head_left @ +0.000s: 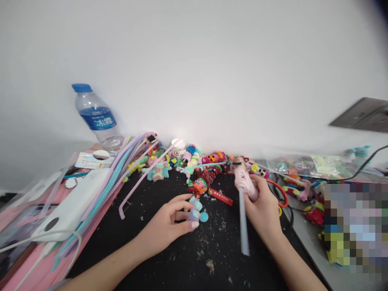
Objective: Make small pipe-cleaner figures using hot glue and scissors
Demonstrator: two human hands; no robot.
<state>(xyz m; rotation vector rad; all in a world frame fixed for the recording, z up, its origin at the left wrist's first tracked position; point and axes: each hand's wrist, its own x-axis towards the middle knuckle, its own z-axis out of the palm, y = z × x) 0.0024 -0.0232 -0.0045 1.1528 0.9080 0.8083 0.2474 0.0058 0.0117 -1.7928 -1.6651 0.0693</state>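
My right hand (262,210) is wrapped round a pink hot glue gun (245,185), held above the black work surface. A long translucent glue stick (243,226) sticks out of its back end toward me. With thumb and fingers my left hand (169,220) pinches a small fuzzy lilac and pastel piece (194,215), made of coiled pipe cleaner. Close to those fingertips lies a little turquoise coil (204,217). Between the hands, a red stick-like item (220,197) with white print rests on the surface. Beyond it are dark red tinsel pipe cleaners (209,176).
Pastel pipe cleaners (113,178) lie in a bundle at the left, near a plastic water bottle (97,115) against the wall. Several colourful fuzzy figures (157,169) line the back. Clear bags (306,165), a black cable (363,161) and a blurred-out patch are at the right.
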